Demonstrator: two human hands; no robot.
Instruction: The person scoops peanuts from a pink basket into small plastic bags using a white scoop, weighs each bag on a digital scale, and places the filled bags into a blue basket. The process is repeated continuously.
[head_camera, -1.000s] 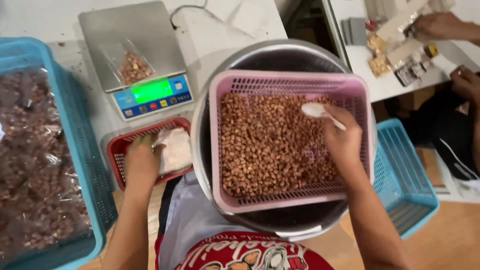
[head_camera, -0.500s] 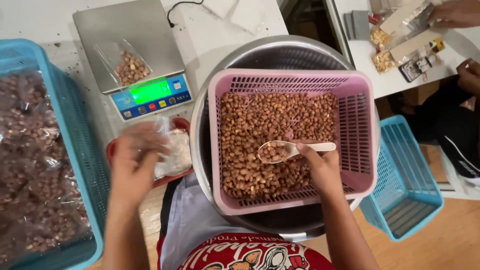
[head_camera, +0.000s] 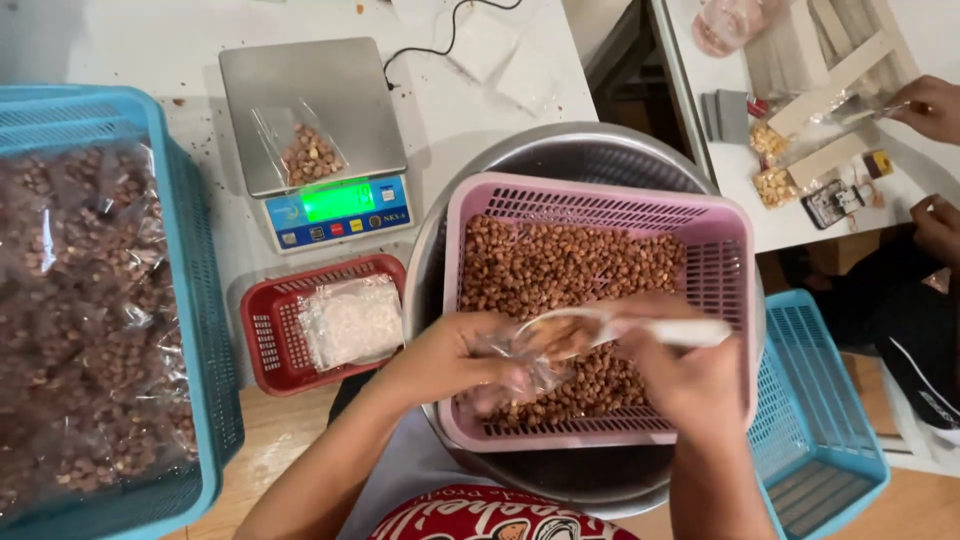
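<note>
Head view: left hand (head_camera: 440, 362) over the near-left part of the pink basket (head_camera: 735, 250), fingers pinched shut on the mouth of a small clear plastic bag (head_camera: 505, 365); the bag hangs just above the peanuts (head_camera: 560, 265). Right hand (head_camera: 690, 375) over the basket's near-right part, fingers curled tight around the white handle of a scoop (head_camera: 600, 330); the scoop bowl carries peanuts and sits tilted at the bag opening, touching or just short of it, can't tell which through the blur. Pink basket is about full of peanuts and sits inside a large metal bowl (head_camera: 590, 150) at the table's near edge. Left of the bowl: small red basket (head_camera: 265, 345) with a stack of empty clear bags (head_camera: 350, 320) in it. Behind that, a digital scale (head_camera: 320, 140), green display lit, with a partly filled bag of peanuts (head_camera: 305, 150) on its platform. Far left: blue basket (head_camera: 190, 260) piled with packed peanut bags (head_camera: 85, 310). Right of the bowl, lower down: an empty blue basket (head_camera: 815, 420). Top-right corner: another person's hands (head_camera: 930, 105) at a separate white table, well apart.
</note>
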